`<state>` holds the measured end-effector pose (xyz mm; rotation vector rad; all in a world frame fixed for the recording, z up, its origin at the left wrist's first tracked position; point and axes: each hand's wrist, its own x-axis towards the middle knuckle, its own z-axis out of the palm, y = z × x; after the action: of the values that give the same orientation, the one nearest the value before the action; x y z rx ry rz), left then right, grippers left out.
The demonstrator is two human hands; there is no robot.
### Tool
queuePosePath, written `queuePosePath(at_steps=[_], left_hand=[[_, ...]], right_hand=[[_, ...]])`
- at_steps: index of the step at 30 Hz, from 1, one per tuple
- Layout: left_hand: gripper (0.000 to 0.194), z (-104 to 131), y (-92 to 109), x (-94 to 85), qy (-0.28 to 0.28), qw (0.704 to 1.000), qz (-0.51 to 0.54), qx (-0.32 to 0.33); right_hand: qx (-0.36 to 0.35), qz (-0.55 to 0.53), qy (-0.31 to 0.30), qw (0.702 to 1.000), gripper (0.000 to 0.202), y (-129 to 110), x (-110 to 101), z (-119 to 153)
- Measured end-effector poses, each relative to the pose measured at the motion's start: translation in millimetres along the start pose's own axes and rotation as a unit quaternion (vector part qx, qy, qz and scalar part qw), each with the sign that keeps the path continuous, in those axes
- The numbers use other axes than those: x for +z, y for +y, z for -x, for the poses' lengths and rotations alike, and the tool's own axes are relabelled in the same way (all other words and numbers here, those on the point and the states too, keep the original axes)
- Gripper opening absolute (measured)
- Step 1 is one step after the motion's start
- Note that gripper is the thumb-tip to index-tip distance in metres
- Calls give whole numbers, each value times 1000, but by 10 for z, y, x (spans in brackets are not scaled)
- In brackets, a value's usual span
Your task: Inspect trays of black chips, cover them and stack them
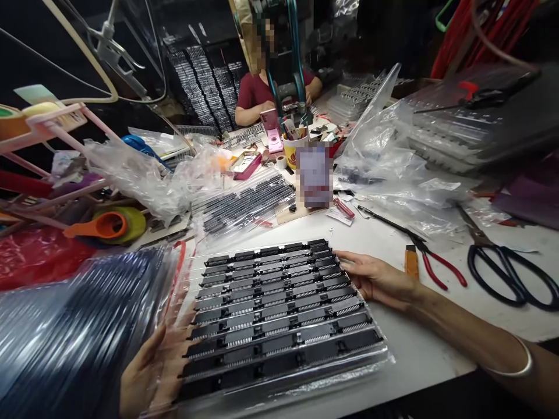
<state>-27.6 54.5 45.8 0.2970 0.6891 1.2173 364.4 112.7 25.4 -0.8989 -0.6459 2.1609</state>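
A clear plastic tray (286,381) with rows of black connectors (279,302) lies tilted before me at the front of the worktable. My left hand (146,372) grips its left edge; part of that hand shows through clear plastic. On the far right edge of the tray, my right hand (378,279) is closed, with the fingertips partly hidden behind the rim. A stack of similar filled trays (78,331), blurred, stands close by my left hand.
Pliers (430,265), an orange cutter (411,262) and large scissors (502,267) lie right. Another filled tray (248,201) and a tool cup (292,151) stand farther back. Plastic bags (388,157) crowd the right side. A co-worker (251,93) sits across the table.
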Motion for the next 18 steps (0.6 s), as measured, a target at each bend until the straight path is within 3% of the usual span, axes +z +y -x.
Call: queuePosePath(at_steps=[3, 6, 13, 18], left_hand=[[52, -3, -113, 21, -84, 994, 62, 40], [50, -10, -182, 16, -130, 986, 95, 46], [53, -53, -164, -105, -189, 978, 91, 21], [50, -56, -158, -150, -183, 980, 82, 12]], right_hand=[[13, 17, 26, 999, 55, -8, 5, 16], [23, 41, 28, 999, 60, -9, 7, 35], [22, 55, 3, 998, 61, -1, 11, 39], [15, 47, -15, 999, 61, -4, 27, 45]])
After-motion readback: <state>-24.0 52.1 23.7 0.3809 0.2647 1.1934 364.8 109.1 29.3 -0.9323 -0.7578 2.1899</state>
